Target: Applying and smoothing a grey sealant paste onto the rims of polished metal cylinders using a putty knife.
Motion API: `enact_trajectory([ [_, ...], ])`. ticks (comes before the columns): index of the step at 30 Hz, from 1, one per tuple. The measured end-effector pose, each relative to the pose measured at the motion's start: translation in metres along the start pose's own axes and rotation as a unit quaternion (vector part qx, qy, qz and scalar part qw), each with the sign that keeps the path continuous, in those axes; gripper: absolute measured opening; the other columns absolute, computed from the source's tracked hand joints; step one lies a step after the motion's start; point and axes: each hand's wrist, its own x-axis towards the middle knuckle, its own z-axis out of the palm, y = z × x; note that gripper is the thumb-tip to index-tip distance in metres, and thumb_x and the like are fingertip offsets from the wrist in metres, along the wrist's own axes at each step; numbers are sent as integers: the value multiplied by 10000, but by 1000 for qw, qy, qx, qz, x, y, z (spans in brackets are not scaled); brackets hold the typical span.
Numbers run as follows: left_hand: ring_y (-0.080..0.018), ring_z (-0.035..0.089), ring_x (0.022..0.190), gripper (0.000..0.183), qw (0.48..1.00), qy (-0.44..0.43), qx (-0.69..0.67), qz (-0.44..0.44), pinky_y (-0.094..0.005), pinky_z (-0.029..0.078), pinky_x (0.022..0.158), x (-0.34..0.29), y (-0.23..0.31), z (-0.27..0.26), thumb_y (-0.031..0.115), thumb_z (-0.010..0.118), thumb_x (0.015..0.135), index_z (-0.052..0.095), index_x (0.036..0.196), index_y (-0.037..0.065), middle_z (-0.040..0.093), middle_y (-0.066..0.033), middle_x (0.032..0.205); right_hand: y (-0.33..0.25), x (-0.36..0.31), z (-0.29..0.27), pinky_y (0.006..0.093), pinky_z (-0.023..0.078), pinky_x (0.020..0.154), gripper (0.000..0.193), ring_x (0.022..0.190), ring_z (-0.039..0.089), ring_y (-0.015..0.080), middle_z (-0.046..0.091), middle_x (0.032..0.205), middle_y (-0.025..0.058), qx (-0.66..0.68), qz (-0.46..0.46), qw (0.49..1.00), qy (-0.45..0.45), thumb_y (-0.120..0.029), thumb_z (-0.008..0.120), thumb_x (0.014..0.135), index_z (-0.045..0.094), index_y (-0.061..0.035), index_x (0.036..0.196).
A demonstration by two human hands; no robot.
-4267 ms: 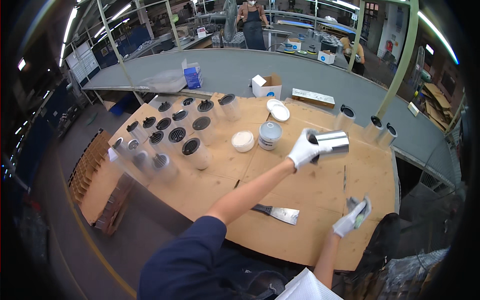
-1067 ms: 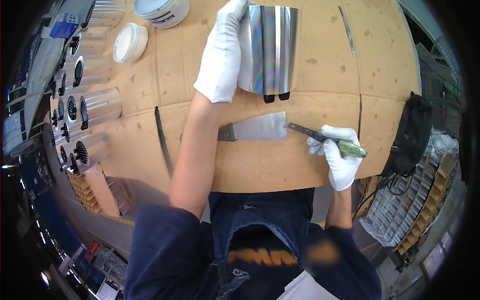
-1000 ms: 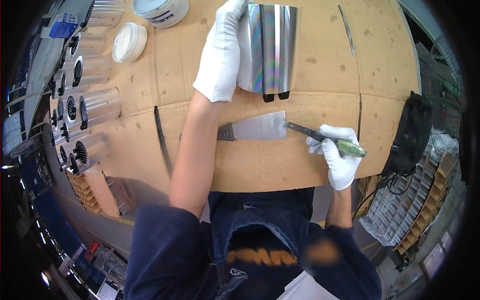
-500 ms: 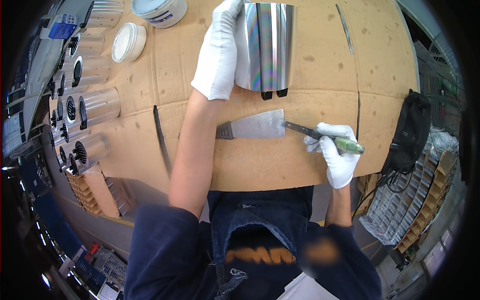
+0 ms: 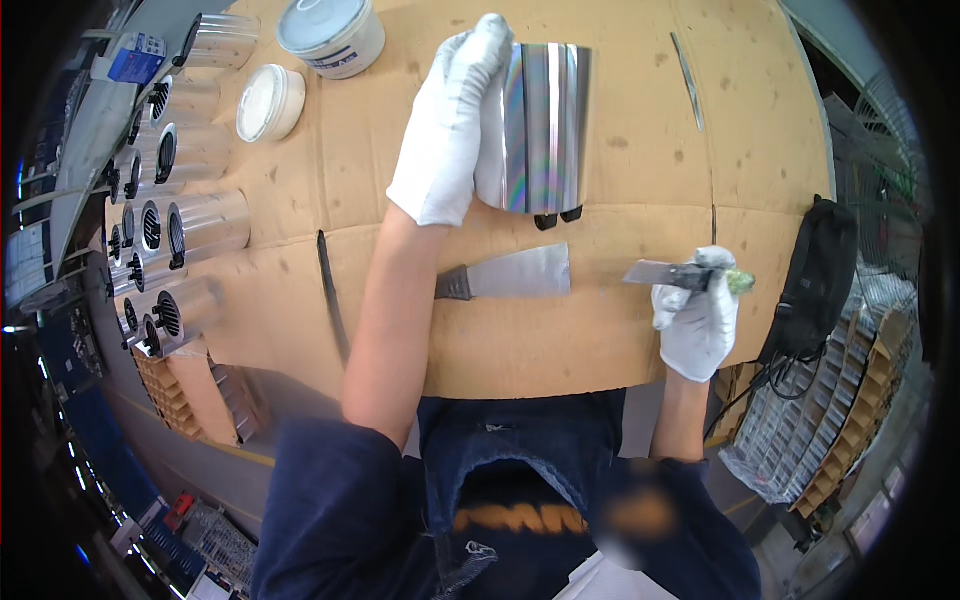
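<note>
My gloved left hand (image 5: 445,135) is closed on the left side of a shiny metal cylinder (image 5: 540,130), raised at the upper middle. Two small black feet show at the cylinder's lower end. My gloved right hand (image 5: 700,325) grips a small scraper (image 5: 655,273) with a short flat blade pointing left and a green-smeared handle end. Between the hands, a wide putty knife (image 5: 520,272) lies on the cardboard, its dark handle partly behind my left forearm. The fingers behind the cylinder are hidden.
Cardboard (image 5: 620,340) covers the table. Several clear cylinders with black grilles (image 5: 215,220) stand at the left. A lidded white tub (image 5: 335,40) and a smaller round tub (image 5: 270,103) sit at the back left. A black pouch (image 5: 815,280) with cables lies by the right edge.
My right hand has drawn to the right, taking the small scraper away from the putty knife's blade and turning it more level. The cylinder in my left hand has come slightly nearer.
</note>
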Motion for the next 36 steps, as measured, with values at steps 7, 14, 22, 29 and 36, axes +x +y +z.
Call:
enact_trajectory([
  [7, -99, 465, 873, 414, 990, 11, 131, 54, -251, 404, 804, 3, 4, 3, 452, 542, 942, 533, 1017, 45, 540, -3, 903, -19, 60, 43, 264, 311, 510, 316, 451, 378, 126, 581, 699, 54, 182, -35, 982, -46, -298, 358, 1027, 536, -56, 1125],
  [14, -80, 430, 829, 364, 994, 17, 101, 31, -240, 391, 757, -2, 4, 5, 440, 499, 967, 527, 1006, 79, 491, 15, 884, -3, 111, 69, 255, 355, 472, 337, 565, 497, 143, 600, 765, 58, 195, -32, 973, -123, -307, 380, 1018, 566, -28, 1048],
  [22, -74, 412, 839, 176, 999, -24, -22, 7, -234, 378, 816, -6, 6, 3, 299, 472, 979, 475, 965, 124, 422, 32, 873, 12, 103, 61, 277, 353, 484, 342, 552, 446, 153, 536, 646, 61, 230, 10, 972, -56, -317, 405, 1011, 567, -20, 1055],
  [29, -64, 400, 873, 180, 999, -23, -15, 21, -226, 354, 845, -3, 3, 7, 298, 441, 997, 468, 969, 123, 416, 40, 896, 17, 105, 60, 305, 431, 577, 310, 749, 575, 173, 619, 883, 80, 240, 21, 969, -47, -264, 438, 1005, 564, -9, 1127],
  [36, -76, 405, 910, 224, 1000, -22, -4, 11, -241, 349, 880, -5, 4, 8, 325, 435, 1001, 472, 990, 105, 440, 25, 918, 19, 106, 57, 316, 462, 625, 307, 829, 585, 184, 632, 939, 86, 236, 12, 970, -57, -241, 454, 1000, 554, 2, 1159],
])
